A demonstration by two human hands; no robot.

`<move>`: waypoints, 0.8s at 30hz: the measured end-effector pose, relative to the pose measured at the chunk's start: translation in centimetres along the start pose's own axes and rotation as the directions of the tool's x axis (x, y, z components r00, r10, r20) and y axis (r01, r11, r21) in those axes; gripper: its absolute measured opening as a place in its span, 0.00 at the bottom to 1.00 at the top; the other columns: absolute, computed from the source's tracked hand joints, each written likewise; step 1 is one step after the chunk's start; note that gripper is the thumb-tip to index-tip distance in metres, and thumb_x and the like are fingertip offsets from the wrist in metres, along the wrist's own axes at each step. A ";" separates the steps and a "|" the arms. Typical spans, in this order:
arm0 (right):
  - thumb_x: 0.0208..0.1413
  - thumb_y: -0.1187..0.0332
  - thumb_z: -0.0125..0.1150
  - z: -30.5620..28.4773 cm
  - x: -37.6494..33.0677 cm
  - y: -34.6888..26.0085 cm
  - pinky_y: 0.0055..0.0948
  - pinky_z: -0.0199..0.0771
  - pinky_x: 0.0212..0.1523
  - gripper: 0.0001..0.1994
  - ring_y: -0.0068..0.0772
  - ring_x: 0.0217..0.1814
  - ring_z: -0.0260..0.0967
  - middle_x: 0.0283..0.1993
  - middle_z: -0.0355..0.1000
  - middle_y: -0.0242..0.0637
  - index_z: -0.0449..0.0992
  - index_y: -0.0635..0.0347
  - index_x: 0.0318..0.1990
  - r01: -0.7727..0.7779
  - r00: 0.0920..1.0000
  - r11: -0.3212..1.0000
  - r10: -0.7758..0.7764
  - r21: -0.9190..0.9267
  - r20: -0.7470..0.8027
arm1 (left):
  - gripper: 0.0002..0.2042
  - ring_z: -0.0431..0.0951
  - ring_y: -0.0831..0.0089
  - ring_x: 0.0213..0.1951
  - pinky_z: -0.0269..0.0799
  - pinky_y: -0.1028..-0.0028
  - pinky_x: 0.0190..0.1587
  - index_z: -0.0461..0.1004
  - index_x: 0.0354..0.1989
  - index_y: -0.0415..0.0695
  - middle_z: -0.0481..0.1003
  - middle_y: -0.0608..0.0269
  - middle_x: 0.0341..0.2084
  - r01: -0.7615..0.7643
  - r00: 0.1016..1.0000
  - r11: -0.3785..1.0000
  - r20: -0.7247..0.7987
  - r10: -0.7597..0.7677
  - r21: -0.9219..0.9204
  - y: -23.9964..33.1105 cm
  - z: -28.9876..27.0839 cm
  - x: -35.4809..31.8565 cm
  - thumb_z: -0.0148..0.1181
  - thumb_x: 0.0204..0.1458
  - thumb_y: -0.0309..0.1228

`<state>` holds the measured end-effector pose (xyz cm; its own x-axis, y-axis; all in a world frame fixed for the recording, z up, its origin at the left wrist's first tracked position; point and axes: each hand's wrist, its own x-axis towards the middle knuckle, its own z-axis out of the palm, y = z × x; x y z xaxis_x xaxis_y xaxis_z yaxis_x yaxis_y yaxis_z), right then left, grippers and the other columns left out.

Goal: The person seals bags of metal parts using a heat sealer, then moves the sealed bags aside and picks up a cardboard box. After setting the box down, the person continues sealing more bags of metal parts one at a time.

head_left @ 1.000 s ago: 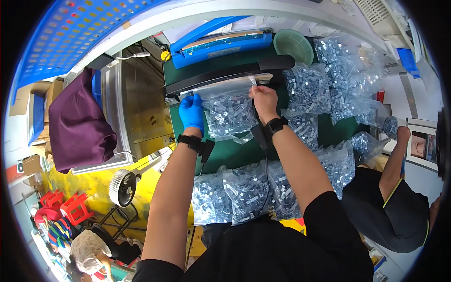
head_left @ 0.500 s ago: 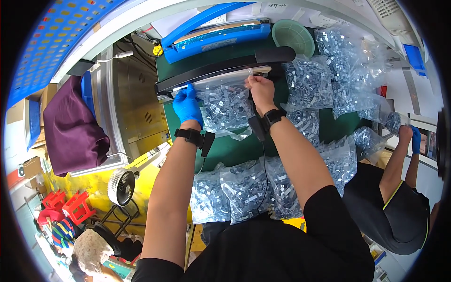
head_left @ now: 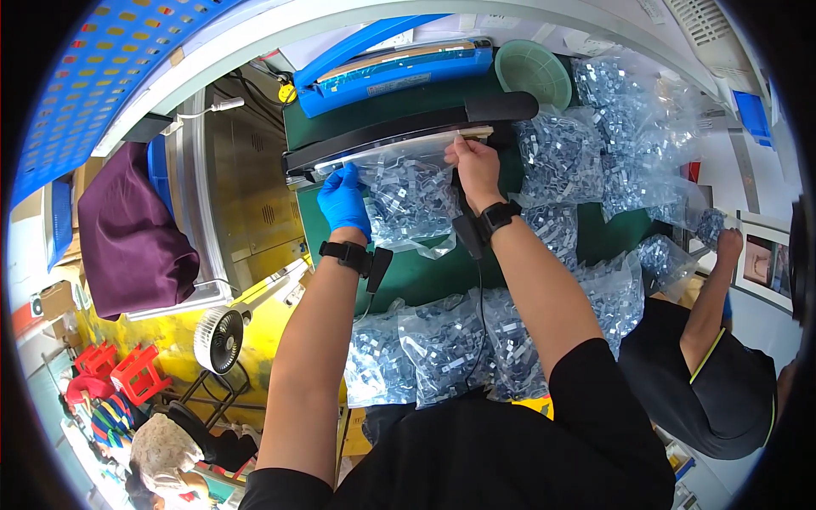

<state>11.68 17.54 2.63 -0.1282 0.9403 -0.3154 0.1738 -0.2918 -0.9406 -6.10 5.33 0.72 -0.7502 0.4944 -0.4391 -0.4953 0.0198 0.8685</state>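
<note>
Forearms reach straight forward from the lower edge over the green mat, both wrists wearing black bands. The left hand, in a blue glove, closes on the left upper corner of a clear plastic bag of small metal parts, fingers curled over its edge. The bare right hand pinches the bag's right upper corner, knuckles up, thumb beneath. Between the two hands the bag hangs stretched, its open mouth lying under the long black bar of a sealing machine, its filled body sagging toward the person onto the mat. More filled bags lie heaped near the person's chest, others piled to the right. A blue sealer sits beyond the black bar, beside a green bowl.
</note>
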 end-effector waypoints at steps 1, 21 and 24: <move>0.62 0.62 0.55 -0.2 0.1 -0.1 0.23 0.68 0.34 0.15 0.22 0.27 0.70 0.27 0.76 0.33 0.79 0.66 0.32 0.009 1.000 1.000 -0.009 -0.014 0.004 | 0.04 0.72 0.78 0.25 0.70 0.76 0.32 0.78 0.29 0.44 0.76 0.69 0.25 -0.001 1.000 1.000 -0.001 0.001 -0.001 0.1 0.0 0.0 0.62 0.54 0.29; 0.61 0.61 0.50 -3.9 2.5 -9.6 0.40 0.65 0.50 0.11 0.40 0.50 0.67 0.44 0.73 0.32 0.78 0.53 0.41 0.644 0.518 0.009 -0.742 -0.765 0.427 | 0.05 0.71 0.78 0.25 0.68 0.76 0.32 0.78 0.28 0.43 0.75 0.70 0.24 0.002 1.000 1.000 0.005 -0.002 0.028 0.2 -0.4 0.4 0.63 0.54 0.29; 0.62 0.60 0.48 -4.0 3.2 -8.3 0.40 0.65 0.50 0.13 0.40 0.49 0.68 0.43 0.74 0.32 0.78 0.53 0.40 0.636 0.551 0.027 -0.716 -0.771 0.429 | 0.05 0.71 0.78 0.26 0.69 0.76 0.33 0.78 0.28 0.44 0.75 0.70 0.24 0.004 1.000 0.997 0.000 -0.004 0.076 0.7 -0.2 0.0 0.63 0.54 0.30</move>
<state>13.72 23.64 9.97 -0.6136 0.6517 0.4459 0.6764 0.7252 -0.1290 -6.56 5.19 1.30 -0.7486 0.4939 -0.4423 -0.4631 0.0879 0.8819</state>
